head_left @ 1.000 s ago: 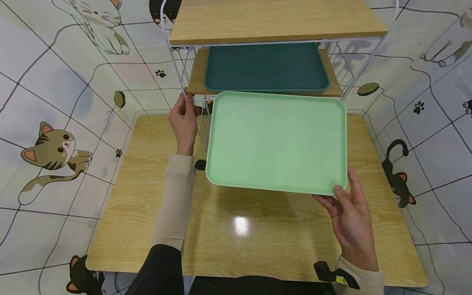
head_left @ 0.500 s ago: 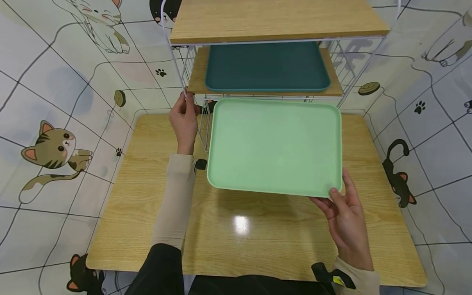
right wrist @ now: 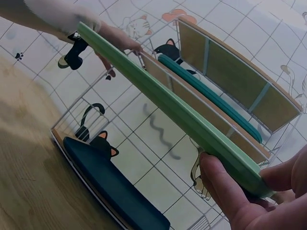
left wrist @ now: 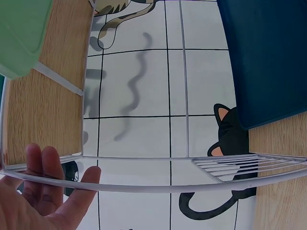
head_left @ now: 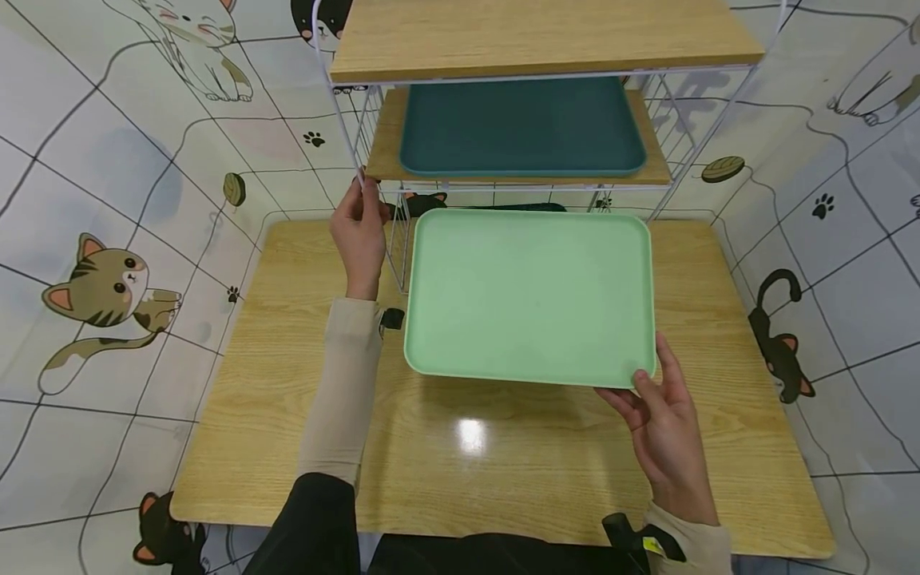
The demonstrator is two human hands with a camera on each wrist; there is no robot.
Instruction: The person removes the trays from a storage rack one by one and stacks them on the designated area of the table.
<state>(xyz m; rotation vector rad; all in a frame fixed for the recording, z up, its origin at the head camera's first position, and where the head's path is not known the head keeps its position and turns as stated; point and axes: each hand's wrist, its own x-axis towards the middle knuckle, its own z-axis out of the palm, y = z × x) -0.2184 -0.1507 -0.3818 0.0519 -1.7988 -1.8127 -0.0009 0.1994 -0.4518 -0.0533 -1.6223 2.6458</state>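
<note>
My right hand (head_left: 664, 435) pinches the near right corner of a light green rectangular tray (head_left: 532, 295), thumb on top and fingers beneath. The tray is held above the table, in front of a wire rack with wooden shelves (head_left: 546, 40). At the rack's left front, my left hand (head_left: 359, 235) grips the thin white wire post (head_left: 339, 112); the left wrist view has its fingers (left wrist: 50, 163) around the wire. A dark teal tray (head_left: 521, 128) lies on the middle shelf. Another dark blue-green tray (right wrist: 110, 187) sits on the bottom shelf, mostly hidden in the head view by the green tray.
The rack stands at the back of a light wood table (head_left: 460, 479). White tiled walls (head_left: 108, 447) with cat drawings close in on both sides. Wire side grids (right wrist: 81, 115) join the shelves.
The green tray has come a little toward me and to the left with my right hand, uncovering the gap below the middle shelf. My left hand stays on the post.
</note>
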